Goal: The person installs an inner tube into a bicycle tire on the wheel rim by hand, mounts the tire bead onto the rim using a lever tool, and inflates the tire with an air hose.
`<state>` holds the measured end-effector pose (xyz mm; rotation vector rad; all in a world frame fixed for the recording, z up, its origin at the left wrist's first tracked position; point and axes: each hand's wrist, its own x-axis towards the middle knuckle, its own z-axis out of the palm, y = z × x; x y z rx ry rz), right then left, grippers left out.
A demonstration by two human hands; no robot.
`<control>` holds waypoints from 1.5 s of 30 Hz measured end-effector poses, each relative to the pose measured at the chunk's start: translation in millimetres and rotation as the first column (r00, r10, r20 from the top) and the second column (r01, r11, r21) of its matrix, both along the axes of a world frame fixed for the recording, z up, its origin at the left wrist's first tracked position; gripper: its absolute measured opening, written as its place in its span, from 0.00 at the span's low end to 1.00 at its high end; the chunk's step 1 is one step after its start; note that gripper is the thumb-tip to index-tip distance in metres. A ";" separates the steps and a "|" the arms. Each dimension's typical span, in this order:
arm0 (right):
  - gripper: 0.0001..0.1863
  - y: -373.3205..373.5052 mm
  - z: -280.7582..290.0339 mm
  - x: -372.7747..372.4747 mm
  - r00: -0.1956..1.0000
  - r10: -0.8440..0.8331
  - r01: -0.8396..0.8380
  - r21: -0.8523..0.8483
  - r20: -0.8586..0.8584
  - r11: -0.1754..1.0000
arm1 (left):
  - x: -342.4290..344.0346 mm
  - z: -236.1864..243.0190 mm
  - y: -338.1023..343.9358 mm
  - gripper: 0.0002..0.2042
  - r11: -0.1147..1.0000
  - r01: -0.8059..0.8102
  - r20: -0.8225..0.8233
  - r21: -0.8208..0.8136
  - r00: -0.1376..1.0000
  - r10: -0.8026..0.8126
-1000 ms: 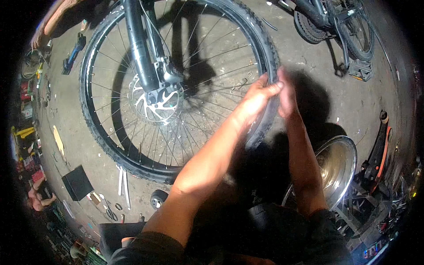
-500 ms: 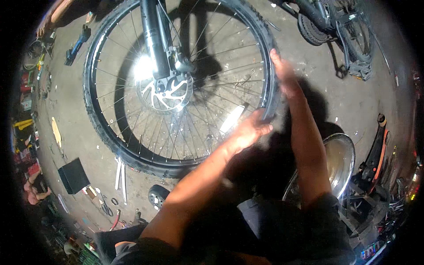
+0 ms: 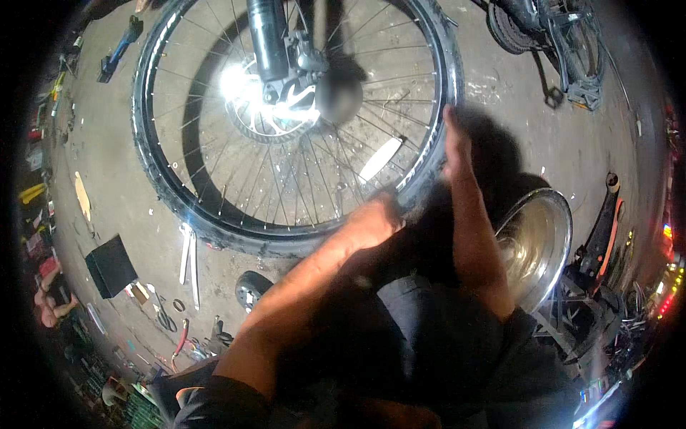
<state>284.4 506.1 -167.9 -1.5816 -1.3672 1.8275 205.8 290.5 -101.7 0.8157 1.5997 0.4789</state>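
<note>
A bicycle front wheel with a black knobby tyre (image 3: pixel 451 68) fills the upper middle. Its fork leg (image 3: pixel 266 46) comes down from the top edge to the hub, beside a brake caliper (image 3: pixel 309 58) and a shiny disc rotor (image 3: pixel 282 130). My left hand (image 3: pixel 377 219) is closed round the tyre at its lower right, fingertips hidden. Against the outer side of the tyre, farther up on the right, lies my right hand (image 3: pixel 457 146), seen edge-on with its fingers stretched out. A white oblong piece (image 3: pixel 380 160) shows between the spokes.
At the right stands a shiny metal bowl (image 3: pixel 554 250) near my right forearm, with a black-and-orange tool (image 3: pixel 606 232) beyond it. Another bicycle (image 3: pixel 572 53) is at the upper right. Leftward lie a black box (image 3: pixel 112 266), white strips (image 3: pixel 189 264) and a blue-and-black tool (image 3: pixel 120 50).
My left hand has closed more tightly round the tyre, its thumb no longer sticking out. My right hand has come lower along the tyre. Another person's arm at the upper left has mostly left view.
</note>
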 end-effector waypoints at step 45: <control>0.51 -32.8 6.9 -3.5 0.997 -0.075 0.073 -0.213 -0.003 0.974 | 15.7 2.8 1.7 0.15 0.922 -0.339 -0.170 0.187 0.913 0.370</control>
